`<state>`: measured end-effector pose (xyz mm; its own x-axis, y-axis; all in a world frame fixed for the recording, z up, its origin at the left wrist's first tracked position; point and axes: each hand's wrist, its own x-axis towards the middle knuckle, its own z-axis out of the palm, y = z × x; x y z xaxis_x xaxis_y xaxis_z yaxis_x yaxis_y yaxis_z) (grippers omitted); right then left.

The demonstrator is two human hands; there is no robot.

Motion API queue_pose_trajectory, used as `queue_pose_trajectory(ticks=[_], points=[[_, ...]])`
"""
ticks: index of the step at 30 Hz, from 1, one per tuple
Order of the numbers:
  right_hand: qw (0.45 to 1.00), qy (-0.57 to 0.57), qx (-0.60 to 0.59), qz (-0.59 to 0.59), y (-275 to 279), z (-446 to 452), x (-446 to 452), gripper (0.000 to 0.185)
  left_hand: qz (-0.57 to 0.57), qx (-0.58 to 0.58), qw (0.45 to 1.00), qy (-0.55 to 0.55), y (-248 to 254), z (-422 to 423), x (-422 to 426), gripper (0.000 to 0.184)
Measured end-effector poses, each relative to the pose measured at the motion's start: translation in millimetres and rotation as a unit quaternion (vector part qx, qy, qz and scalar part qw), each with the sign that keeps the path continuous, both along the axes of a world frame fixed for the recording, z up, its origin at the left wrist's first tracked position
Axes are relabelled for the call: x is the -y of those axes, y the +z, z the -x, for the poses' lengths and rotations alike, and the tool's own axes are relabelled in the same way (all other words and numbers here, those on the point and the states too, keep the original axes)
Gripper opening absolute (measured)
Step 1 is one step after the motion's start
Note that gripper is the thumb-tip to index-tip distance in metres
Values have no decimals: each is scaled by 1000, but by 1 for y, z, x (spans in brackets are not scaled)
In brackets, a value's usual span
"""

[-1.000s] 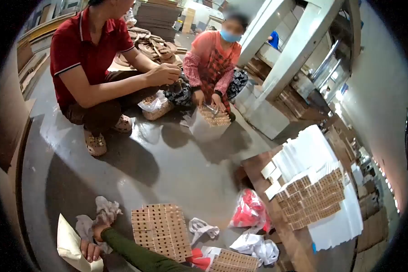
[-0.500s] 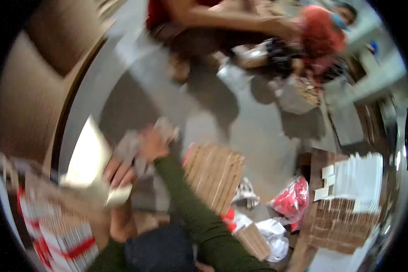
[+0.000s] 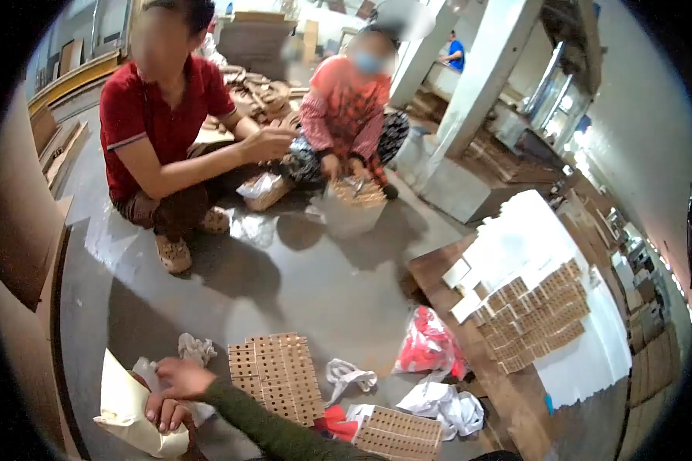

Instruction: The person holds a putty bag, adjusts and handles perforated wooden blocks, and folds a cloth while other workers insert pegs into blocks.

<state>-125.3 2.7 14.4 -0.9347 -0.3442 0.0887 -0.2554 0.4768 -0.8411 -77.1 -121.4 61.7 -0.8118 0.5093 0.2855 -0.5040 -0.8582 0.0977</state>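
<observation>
My left hand (image 3: 168,413) is closed over the edge of a pale yellow sheet (image 3: 123,399) that looks folded or pouch-like. Beside it my right hand (image 3: 188,379), in a green sleeve, has its fingers bent at a whitish translucent wrap (image 3: 148,373). Whether that wrap is plastic or cloth I cannot tell, and the right fingertips are partly hidden. A crumpled white cloth (image 3: 198,349) lies just beyond the hands. Right of them stands a block of wooden pieces with rows of holes (image 3: 278,376).
Another holed block (image 3: 398,434), white cloths (image 3: 442,407) and a bag of red material (image 3: 427,342) lie on the floor. At right, a low board (image 3: 446,265) bears white sheets and wooden pieces. Two people crouch ahead, one in a red shirt (image 3: 158,115), one in an orange top (image 3: 350,115).
The view has tilted up and steadied, showing more of the room. My hands now appear lower and further left, still close together by the yellow sheet.
</observation>
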Motion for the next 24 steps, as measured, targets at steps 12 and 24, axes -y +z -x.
queue_pose_trajectory(ticks=[12, 24], points=[[739, -432, -310, 414, 148, -338, -212, 58, 155, -66, 986, 2, 48, -47, -38, 46], [400, -480, -228, 747, 126, -411, -174, 40, 105, -166, 968, -155, 126, -160, -43, 72]])
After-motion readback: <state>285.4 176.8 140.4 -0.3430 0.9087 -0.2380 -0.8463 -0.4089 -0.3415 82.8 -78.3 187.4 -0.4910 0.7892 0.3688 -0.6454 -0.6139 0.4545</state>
